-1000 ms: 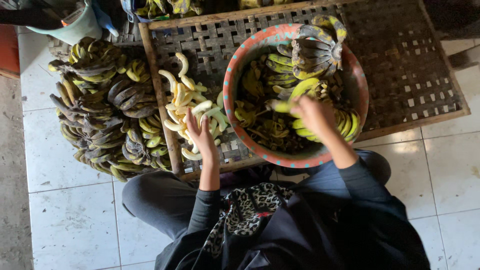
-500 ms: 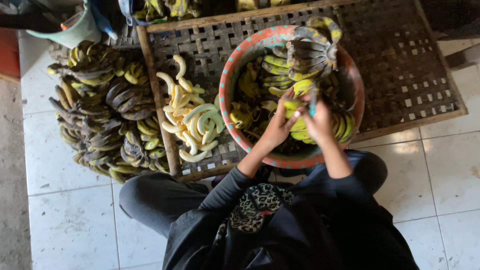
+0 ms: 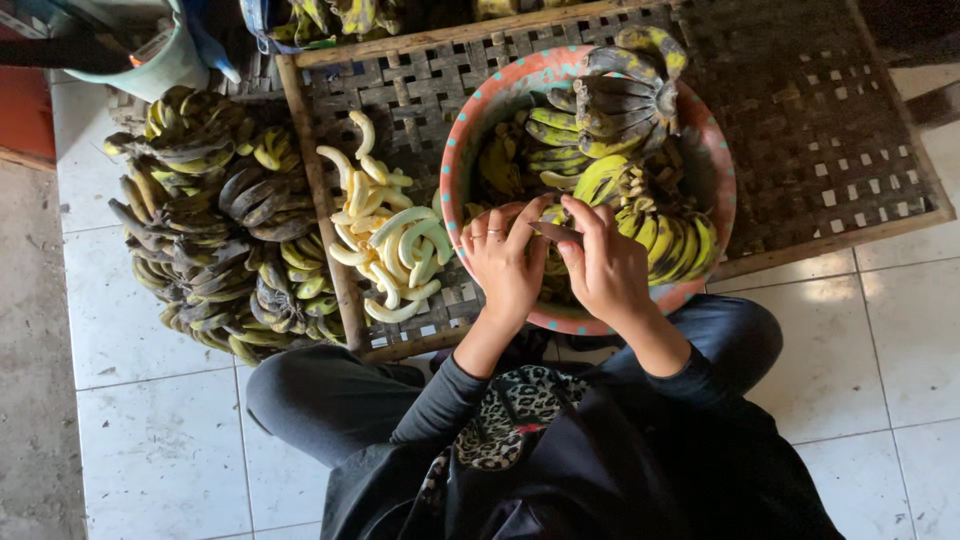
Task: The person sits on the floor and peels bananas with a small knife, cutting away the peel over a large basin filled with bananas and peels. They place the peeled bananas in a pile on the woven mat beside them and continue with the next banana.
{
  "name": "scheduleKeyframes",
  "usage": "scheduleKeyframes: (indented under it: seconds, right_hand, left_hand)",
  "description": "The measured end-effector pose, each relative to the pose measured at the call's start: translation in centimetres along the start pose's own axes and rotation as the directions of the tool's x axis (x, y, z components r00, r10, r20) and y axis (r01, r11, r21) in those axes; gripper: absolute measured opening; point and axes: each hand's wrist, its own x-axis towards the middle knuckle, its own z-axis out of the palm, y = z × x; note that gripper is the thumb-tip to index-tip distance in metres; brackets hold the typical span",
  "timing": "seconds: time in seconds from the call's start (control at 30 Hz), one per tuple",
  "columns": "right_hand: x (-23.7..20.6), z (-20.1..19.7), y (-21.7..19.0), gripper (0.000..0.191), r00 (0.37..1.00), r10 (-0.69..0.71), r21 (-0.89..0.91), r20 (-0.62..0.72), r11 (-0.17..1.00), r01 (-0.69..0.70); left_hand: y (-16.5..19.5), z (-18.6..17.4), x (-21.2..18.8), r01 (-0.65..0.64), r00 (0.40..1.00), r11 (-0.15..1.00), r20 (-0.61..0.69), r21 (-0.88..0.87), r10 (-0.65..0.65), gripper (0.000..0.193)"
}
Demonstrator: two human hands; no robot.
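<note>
Your fingertips (image 3: pixel 540 215) meet over the near rim of the pink basin (image 3: pixel 455 170): the left hand (image 3: pixel 503 262) curls round something small and dark, most likely a banana (image 3: pixel 556 233) being peeled, while the right hand (image 3: pixel 605 268) closes on its other end, thumb and forefinger pinched together. What exactly lies between them is too hidden to name with certainty. Judging by the pile of peeled bananas (image 3: pixel 390 245) just left of the basin on the woven bamboo tray (image 3: pixel 800 130), you are mid-peel, one fruit out of many; the basin still holds plenty of yellow-and-black unpeeled bunches (image 3: pixel 620 100). The next move seems to call for stripping the skin clear and a short reach left to lay the fruit on the pale heap without knocking it off the tray's edge. More unpeeled bunches (image 3: pixel 210 230) lie on the tiled floor (image 3: pixel 150 430) further left. Against a second ago, your left hand has come off the peeled pile and joined the right over the basin, and the right has drawn back from the bunches toward you.
</note>
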Motion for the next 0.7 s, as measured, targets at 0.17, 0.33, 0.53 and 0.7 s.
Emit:
scheduleKeyframes:
  seconds: [0.17,0.33,0.53,0.7]
  right_hand:
    - [-0.3,1.3,-0.5,0.036,0.999,-0.004,0.038,-0.051,0.999,0.006]
    - [-1.3,3.7,-0.4,0.027,0.948,0.307,0.067,0.086,0.947,-0.313]
    - [-2.2,5.8,4.4,0.035,0.772,0.449,0.841,0.450,0.080,-0.536]
    - [-2.0,7.3,9.2,0.041,0.627,0.627,0.590,0.462,0.310,-0.746]
  left_hand:
    - [-0.5,-0.2,-1.1,-0.002,0.999,1.000,-0.045,0.025,0.003,0.042]
    - [-2.4,0.5,-1.9,-0.066,0.988,0.995,-0.134,0.071,0.075,0.034]
    - [-3.5,-0.5,-2.4,-0.127,0.970,0.855,-0.245,-0.503,0.000,0.032]
    - [-2.6,-4.2,-2.3,-0.147,0.936,0.189,-0.198,-0.971,-0.292,0.030]
